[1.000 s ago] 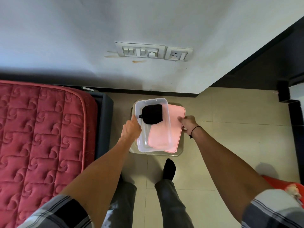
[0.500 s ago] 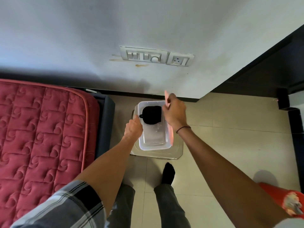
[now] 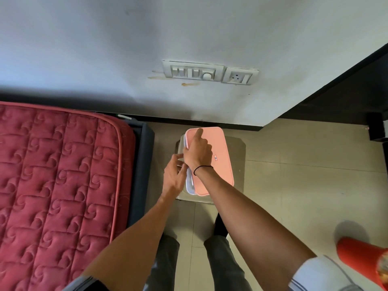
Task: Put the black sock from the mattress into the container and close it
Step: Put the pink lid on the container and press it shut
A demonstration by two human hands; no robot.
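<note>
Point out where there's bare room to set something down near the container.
Bare floor tiles lie open right of the stool, between the dark doorway and the orange object. The red mattress is bare too. The stool top is crowded: the container, pink lid, left hand and right hand fill it.

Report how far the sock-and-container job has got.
Done, judging by the covered box: the sock is out of sight and the pink lid lies over the container. In hand: the right hand presses the lid's left side while the left hand steadies the rim. Left: the lid sits skewed, container edge showing, so it needs seating shut.
</note>
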